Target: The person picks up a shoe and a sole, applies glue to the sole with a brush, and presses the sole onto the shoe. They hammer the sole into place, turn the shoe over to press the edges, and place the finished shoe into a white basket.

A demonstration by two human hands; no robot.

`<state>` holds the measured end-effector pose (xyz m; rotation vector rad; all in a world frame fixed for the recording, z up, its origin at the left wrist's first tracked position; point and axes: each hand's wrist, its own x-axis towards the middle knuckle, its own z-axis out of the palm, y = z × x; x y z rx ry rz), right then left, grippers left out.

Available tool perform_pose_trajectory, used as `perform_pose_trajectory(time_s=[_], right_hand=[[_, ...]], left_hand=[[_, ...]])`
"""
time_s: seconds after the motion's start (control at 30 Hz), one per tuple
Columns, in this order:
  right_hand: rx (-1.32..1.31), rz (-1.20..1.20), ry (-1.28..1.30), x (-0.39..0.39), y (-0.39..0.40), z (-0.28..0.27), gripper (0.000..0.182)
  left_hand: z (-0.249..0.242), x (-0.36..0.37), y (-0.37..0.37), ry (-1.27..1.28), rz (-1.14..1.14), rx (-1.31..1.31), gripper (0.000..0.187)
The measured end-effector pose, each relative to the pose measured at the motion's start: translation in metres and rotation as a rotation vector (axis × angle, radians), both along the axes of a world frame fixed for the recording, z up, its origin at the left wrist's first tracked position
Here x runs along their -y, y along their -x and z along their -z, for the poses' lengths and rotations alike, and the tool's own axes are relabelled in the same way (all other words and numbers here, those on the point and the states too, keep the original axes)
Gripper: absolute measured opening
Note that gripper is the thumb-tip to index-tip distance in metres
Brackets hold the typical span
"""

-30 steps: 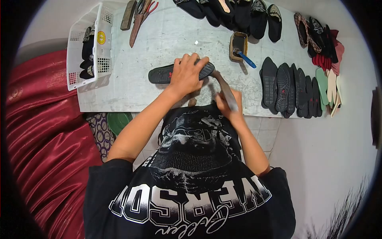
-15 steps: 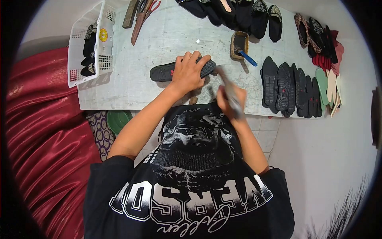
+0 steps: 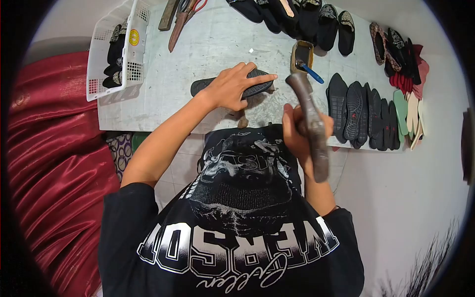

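Pressure from the left hand [image 3: 228,89] keeps the black sole [image 3: 232,86] flat on the worktop [image 3: 208,44], probably so that it does not slide. The fingers [image 3: 262,77] of this hand are stretched out and lie open on top of the sole, the index pointing toward the toe end; they press and do not wrap around it.

The right hand [image 3: 299,128] is closed tightly around the handle of a hammer [image 3: 309,116]. The hammer head is raised above the worktop, just beyond the left fingertips, so it looks ready for a blow near the end of the sole.

Beyond the hammer head stands a small glue tin with a blue brush [image 3: 304,57]. To the right of the right-hand fingers lies a row of black soles [image 3: 358,111]. Far to the left of the left hand, a white basket [image 3: 116,49] holds more shoes.
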<state>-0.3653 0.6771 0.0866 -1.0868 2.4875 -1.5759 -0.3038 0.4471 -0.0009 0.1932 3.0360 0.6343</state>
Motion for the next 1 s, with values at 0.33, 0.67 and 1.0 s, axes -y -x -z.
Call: perform_pose_trajectory(time_s=[0.33,0.67,1.0], right_hand=[[0.433,-0.118,-0.147,-0.030,-0.018,0.076,0.013],[0.211,-0.135,-0.030,-0.010,-0.006,0.092,0.008],[0.135,-0.036,0.024,-0.004,-0.014,0.037,0.013]], left_hand=[[0.006,-0.012,-0.003,0.025,-0.086,0.008,0.101],[0.005,-0.014,0.002,0.056,-0.101,-0.002,0.101],[0.006,-0.035,-0.005,0.057,-0.276,-0.036,0.098]])
